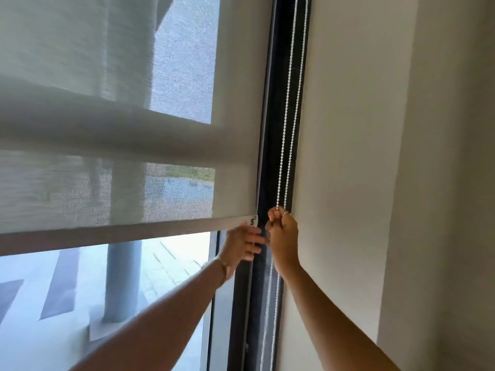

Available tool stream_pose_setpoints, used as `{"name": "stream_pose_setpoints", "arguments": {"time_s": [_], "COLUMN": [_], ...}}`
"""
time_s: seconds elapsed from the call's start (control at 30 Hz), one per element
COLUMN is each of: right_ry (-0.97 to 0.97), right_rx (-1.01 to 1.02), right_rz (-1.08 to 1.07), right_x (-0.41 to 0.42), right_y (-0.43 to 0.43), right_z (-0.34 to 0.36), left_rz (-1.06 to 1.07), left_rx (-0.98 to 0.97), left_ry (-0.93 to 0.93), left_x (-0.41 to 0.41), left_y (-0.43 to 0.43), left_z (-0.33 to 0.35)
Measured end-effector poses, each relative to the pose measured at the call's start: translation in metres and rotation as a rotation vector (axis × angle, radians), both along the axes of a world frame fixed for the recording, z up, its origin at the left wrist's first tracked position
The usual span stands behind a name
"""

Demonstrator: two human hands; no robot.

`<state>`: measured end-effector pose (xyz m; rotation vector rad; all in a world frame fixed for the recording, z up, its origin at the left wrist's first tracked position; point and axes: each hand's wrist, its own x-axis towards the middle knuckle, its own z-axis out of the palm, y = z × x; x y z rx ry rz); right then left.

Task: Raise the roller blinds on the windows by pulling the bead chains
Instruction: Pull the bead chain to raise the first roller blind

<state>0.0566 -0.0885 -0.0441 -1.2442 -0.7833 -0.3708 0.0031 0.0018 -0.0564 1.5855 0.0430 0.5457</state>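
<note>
A grey mesh roller blind (128, 129) covers the upper part of the window, and its bottom bar (128, 231) slants across the left half of the view. A white bead chain (288, 116) hangs in two strands along the dark window frame, right of the blind. My right hand (282, 231) is closed around the chain just below the height of the bar's end. Beside it, my left hand (242, 245) is raised with fingers spread, holding nothing, close under the right end of the bottom bar.
The dark window frame (278, 76) runs top to bottom between blind and white wall (361, 156). A wall corner (401, 183) stands to the right. Below the bar, bare glass (80, 303) shows a pillar and pavement outside.
</note>
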Motion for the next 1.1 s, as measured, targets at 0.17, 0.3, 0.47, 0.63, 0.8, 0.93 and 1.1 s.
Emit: {"name": "stream_pose_setpoints", "arguments": {"time_s": [0.17,0.3,0.47,0.63,0.8,0.93,1.1], "right_ry": [0.131,0.151,0.098,0.078,0.143,0.16,0.297], "right_rx": [-0.077,-0.042,-0.056,-0.063,-0.067,-0.134,-0.086], "right_rz": [0.002,-0.012,-0.112,-0.161,-0.144,-0.121,0.113], "right_x": [0.0,-0.004,-0.008,-0.012,-0.01,-0.003,-0.007], "right_y": [0.008,0.008,0.012,0.012,0.009,0.005,-0.009], "right_z": [-0.031,-0.043,-0.053,-0.059,-0.079,-0.105,-0.134], "left_rz": [0.005,-0.052,-0.074,-0.065,0.015,0.116,0.17], "left_rx": [0.03,-0.048,-0.065,-0.122,0.013,0.083,0.106], "left_ry": [-0.165,-0.258,-0.315,-0.292,-0.282,-0.359,-0.423], "left_x": [-0.001,-0.002,-0.001,-0.002,0.003,0.017,0.029], "left_y": [-0.008,-0.029,-0.047,-0.053,-0.058,-0.057,-0.058], "left_z": [0.072,0.106,0.139,0.162,0.166,0.135,0.096]}}
